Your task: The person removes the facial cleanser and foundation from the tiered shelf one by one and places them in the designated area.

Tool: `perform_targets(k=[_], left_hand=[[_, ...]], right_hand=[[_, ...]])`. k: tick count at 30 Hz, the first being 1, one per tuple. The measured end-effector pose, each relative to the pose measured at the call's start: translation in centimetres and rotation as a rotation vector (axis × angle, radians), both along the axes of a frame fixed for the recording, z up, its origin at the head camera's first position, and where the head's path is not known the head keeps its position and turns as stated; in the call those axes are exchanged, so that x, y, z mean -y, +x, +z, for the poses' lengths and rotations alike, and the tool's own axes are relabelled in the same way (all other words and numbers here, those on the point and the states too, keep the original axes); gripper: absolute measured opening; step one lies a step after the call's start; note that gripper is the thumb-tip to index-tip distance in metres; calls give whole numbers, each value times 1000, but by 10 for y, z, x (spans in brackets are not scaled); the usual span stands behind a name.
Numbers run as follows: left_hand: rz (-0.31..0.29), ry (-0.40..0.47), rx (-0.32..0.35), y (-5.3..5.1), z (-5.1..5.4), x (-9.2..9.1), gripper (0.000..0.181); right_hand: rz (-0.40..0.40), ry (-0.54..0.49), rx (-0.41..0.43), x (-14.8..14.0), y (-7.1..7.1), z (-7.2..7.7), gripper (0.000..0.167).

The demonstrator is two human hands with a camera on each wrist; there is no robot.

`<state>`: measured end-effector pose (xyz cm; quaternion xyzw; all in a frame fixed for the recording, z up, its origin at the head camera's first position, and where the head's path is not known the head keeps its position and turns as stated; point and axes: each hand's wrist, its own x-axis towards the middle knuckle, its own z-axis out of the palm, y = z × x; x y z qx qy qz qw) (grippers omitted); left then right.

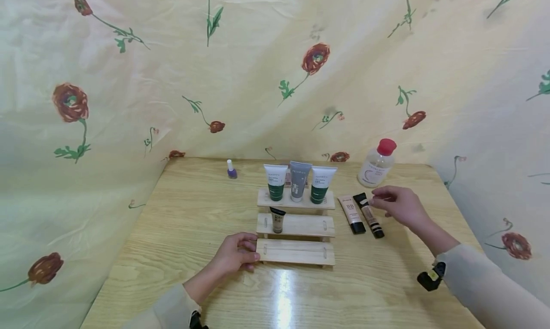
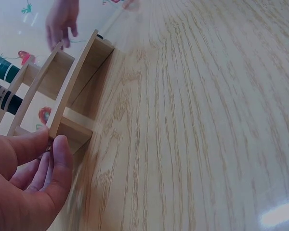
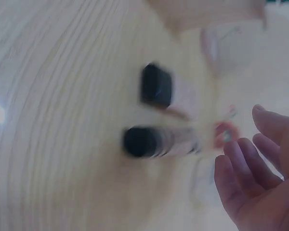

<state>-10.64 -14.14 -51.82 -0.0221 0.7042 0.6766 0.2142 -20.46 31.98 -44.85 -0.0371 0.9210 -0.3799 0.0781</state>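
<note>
My left hand [image 1: 236, 253] pinches the left end of the lowest step of a three-step wooden display rack [image 1: 296, 251] between thumb and fingers; the left wrist view shows this grip [image 2: 38, 168] close up. On the rack's top step stand two white-and-green tubes [image 1: 276, 182] with a grey tube [image 1: 300, 181] between them. A small dark-capped tube [image 1: 278, 221] stands on the middle step. My right hand [image 1: 399, 205] hovers by the upper end of a black-and-beige tube [image 1: 370, 215], its fingers loosely bent around nothing. Beside that tube lies a pink BB cream tube [image 1: 351, 213].
A clear bottle with a red cap [image 1: 375, 164] stands at the back right, behind my right hand. A purple nail polish bottle [image 1: 231, 170] is at the back left. The wood-grain table [image 1: 193, 205] meets a flowered cloth [image 1: 240, 80] at its back edge.
</note>
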Motion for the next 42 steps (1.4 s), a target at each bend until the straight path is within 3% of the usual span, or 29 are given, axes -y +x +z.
perform_targets(k=[8, 14, 23, 34, 42], left_hand=[[-4, 6, 10, -1, -1, 0, 56], [-4, 3, 1, -1, 0, 0, 56], [-7, -6, -23, 0, 3, -2, 54], [-5, -23, -18, -1, 0, -1, 55], [-5, -15, -9, -2, -2, 0, 55]], right_hand=[[126, -23, -86, 39, 28, 45, 42], [234, -80, -126, 77, 38, 57, 34], [410, -208, -87, 131, 44, 52, 33], [422, -285, -80, 173, 42, 30, 35], [406, -267, -112, 194, 45, 25, 40]])
